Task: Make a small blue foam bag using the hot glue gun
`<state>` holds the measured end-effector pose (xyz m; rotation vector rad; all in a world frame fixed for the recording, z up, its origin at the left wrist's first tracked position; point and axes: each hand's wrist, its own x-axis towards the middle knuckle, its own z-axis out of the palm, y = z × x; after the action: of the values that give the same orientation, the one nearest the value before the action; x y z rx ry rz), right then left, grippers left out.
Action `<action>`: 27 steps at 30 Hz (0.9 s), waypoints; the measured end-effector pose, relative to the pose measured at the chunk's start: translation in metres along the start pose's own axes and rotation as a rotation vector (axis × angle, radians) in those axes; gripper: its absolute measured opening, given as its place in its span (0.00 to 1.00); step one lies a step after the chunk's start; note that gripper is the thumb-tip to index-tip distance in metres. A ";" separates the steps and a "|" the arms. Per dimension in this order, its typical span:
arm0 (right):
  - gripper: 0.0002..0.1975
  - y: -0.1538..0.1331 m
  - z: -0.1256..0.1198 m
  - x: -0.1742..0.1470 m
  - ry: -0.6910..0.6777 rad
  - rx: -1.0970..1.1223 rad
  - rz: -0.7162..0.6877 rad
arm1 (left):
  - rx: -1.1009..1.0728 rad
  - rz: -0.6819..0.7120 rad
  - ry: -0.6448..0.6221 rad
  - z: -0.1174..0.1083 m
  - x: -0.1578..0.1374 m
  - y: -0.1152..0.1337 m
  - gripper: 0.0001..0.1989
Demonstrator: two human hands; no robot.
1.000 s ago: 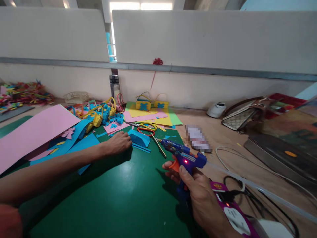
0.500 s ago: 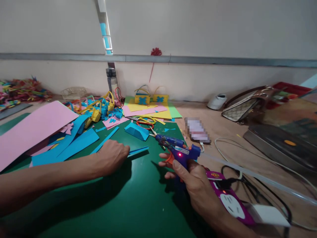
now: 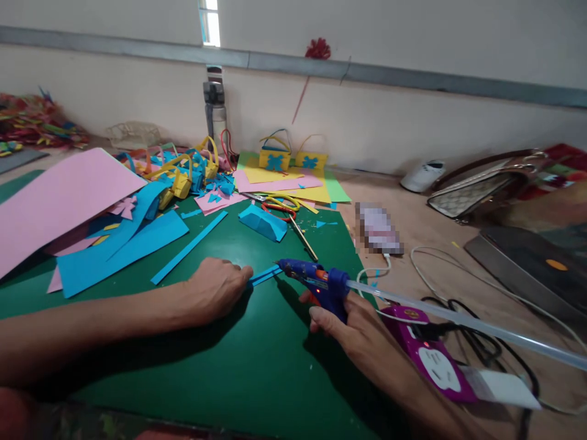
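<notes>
Closed around one end of a narrow folded blue paper strip (image 3: 265, 277) is my left hand (image 3: 219, 286), low over the green mat (image 3: 238, 373). My right hand (image 3: 342, 321) grips a blue hot glue gun (image 3: 316, 280) with a lit red light and a long clear glue stick (image 3: 440, 311) out of its back. The gun's nozzle is at the strip's free end; whether it touches cannot be made out. A folded blue paper piece (image 3: 262, 222) lies just beyond. Another flat blue strip (image 3: 190, 247) rests left of it.
Scissors (image 3: 282, 206) and a thin pen-like stick (image 3: 303, 238) lie past the strip. Pink card (image 3: 68, 201) and small paper bags (image 3: 181, 183) are at left. A phone (image 3: 378, 227), a purple power strip (image 3: 433, 354), cables and a handbag (image 3: 477, 189) occupy the right.
The glue gun has moved left and down from above the mat, bringing its nozzle to the strip's end. My left hand still holds the strip. The view has tilted downward.
</notes>
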<state>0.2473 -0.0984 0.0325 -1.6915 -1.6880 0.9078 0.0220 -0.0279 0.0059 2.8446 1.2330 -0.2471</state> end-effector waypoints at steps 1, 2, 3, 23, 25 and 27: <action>0.08 0.000 0.000 0.000 0.006 -0.014 0.001 | -0.002 0.021 0.010 0.000 -0.001 -0.002 0.08; 0.08 -0.001 0.000 0.000 0.011 -0.021 -0.001 | -0.004 0.047 0.019 -0.002 -0.001 -0.004 0.08; 0.09 -0.002 0.000 0.001 0.013 -0.019 -0.005 | -0.005 0.072 0.028 -0.004 -0.001 -0.006 0.08; 0.12 -0.003 -0.001 -0.003 0.045 0.158 0.002 | 0.013 0.228 0.199 -0.013 0.027 -0.006 0.22; 0.13 -0.002 -0.001 -0.003 0.043 0.160 0.003 | -0.042 0.075 0.181 -0.005 0.022 -0.007 0.30; 0.13 0.000 0.000 -0.004 0.050 0.171 0.013 | -0.104 -0.024 0.132 0.005 0.018 -0.006 0.33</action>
<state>0.2469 -0.1022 0.0329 -1.5998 -1.5231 0.9787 0.0292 -0.0112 -0.0013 2.7980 1.2631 0.0052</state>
